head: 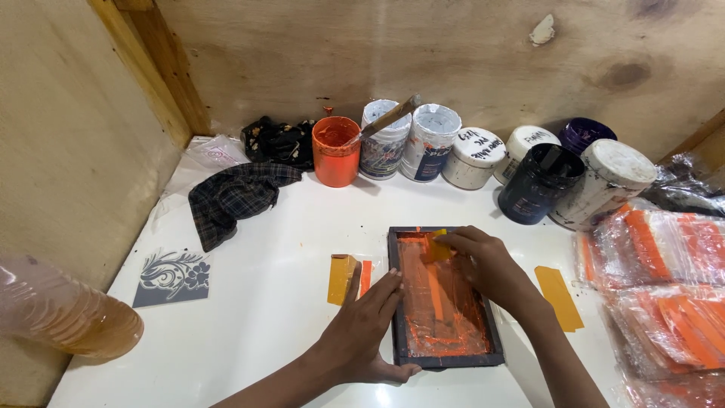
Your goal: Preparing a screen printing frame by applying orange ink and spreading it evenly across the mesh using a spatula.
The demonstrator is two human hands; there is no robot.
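Orange ink coats the mesh of the small dark-framed screen (442, 298), which lies flat on the white table (257, 317). The right hand (483, 264) rests inside the frame at its far end, fingers pinched on a small yellow squeegee (438, 248) held at the top of the mesh; this looks like the start of a print stroke, calling for an even pull toward the body. The left hand (362, 332) lies spread and flat, fingers pressing the frame's left edge, holding nothing. Just beyond it sit yellow and orange strips (347, 278); ink jars (423, 143) stand well past both hands.

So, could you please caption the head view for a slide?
Left hand steadies dark-framed, orange-inked screen; right hand presses yellow squeegee.
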